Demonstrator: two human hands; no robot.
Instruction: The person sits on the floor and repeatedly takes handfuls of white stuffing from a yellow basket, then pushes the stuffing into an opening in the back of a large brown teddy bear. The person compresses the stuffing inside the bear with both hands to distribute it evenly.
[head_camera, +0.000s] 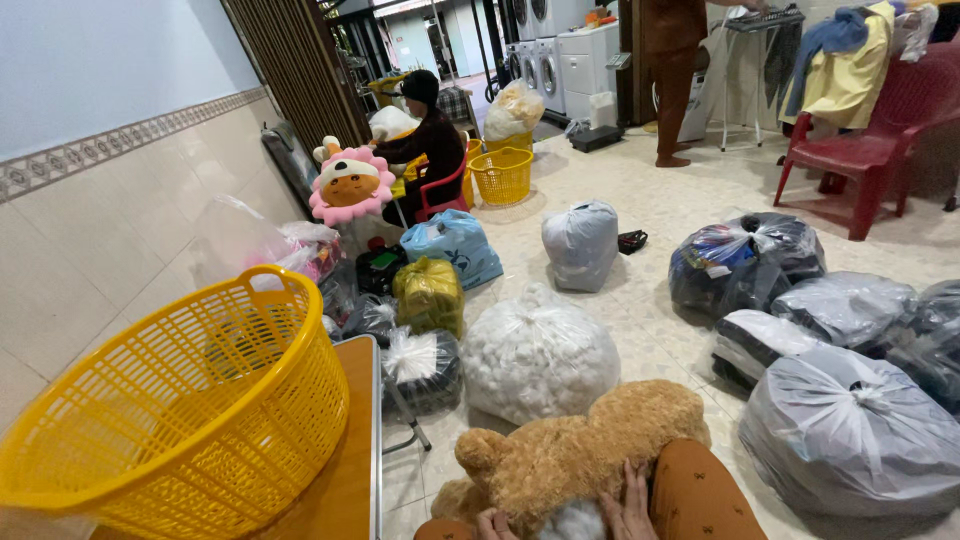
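Note:
A brown plush bear (575, 452) lies across my lap at the bottom of the head view, its head toward the left. My right hand (629, 500) rests flat on the bear's body beside my orange-clad knee (700, 495). My left hand (490, 523) shows only its fingertips at the bottom edge, touching the bear near a patch of white stuffing (572, 522). Whether either hand grips the plush is hidden by the frame edge.
A yellow laundry basket (190, 420) stands on a wooden table (350, 480) at my left. Several tied bags of laundry (535, 355) cover the floor ahead and to the right. A seated person (425, 140), a standing person (672, 70), red chair (880, 130), washing machines behind.

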